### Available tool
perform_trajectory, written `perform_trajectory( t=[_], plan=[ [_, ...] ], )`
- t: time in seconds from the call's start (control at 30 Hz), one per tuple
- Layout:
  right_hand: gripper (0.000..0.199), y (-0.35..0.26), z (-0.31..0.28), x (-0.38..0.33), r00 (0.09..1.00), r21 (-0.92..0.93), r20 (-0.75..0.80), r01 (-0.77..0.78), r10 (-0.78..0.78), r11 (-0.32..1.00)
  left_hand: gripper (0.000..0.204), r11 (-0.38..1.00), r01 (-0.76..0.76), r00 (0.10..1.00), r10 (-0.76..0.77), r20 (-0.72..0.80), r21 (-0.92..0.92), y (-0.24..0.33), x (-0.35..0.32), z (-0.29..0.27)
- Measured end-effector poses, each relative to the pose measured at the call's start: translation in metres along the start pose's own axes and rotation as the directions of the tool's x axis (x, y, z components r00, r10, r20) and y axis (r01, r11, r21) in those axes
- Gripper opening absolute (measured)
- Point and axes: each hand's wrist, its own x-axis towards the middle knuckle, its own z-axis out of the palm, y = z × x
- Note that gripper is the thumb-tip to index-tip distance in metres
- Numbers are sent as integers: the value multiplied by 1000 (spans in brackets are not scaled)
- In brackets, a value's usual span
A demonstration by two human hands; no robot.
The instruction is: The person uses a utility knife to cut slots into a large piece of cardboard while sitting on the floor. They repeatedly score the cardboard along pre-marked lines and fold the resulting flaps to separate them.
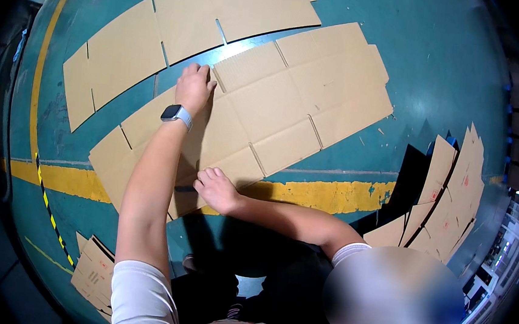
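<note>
A flat, unfolded cardboard box with creases and slots lies slantwise on the floor in front of me. At its far edge, next to a slot, my left hand has its fingers bent over the board; a smartwatch is on that wrist. My right hand is at the near edge of the same box, fingers curled at the board beside another slot. Both hands appear closed on the cardboard, though the undersides of the fingers are hidden.
Beyond it lies another flat cardboard box. Folded cardboard stands in a stack at the right, and more cardboard is at the lower left. A worn yellow band crosses the green floor; black-and-yellow tape runs at the left.
</note>
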Motion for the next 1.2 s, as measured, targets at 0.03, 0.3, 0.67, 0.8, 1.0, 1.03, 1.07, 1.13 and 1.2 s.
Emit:
perform_trajectory(
  t=[0.03,0.3,0.67,0.8,1.0,1.03,1.07,1.13,1.2],
  plan=[
    [12,-1,0,1,1000,4,20,-19,19,1000,38,999,30,999,-31,33,38,9,1,-4],
    [7,36,6,-28,998,246,-24,56,-51,968,48,993,99,987,-107,120,65,17,16,-23],
    [12,180,-195,-119,496,971,-218,25,840,237,26,974,-213,928,226,295,-79,61,-74,-234],
    [25,163,-204,-84,530,960,-161,279,832,8,26,972,-225,930,193,313,69,53,-145,-282],
    [18,172,-229,-72,595,965,-200,256,778,53,21,976,-151,911,75,406,159,46,-223,-323],
    [16,179,-235,-66,586,965,-251,219,770,147,20,989,-17,908,-48,416,150,49,-238,-322],
    [14,185,-240,-60,578,954,-300,179,759,240,19,983,120,888,-170,427,142,54,-247,-321],
    [14,188,-256,-52,590,940,-332,139,736,312,22,861,506,742,-408,532,-45,60,-248,-338],
    [15,190,-264,-44,607,915,-366,95,706,393,39,644,765,496,-588,639,-2,68,-239,-360]
  ],
)
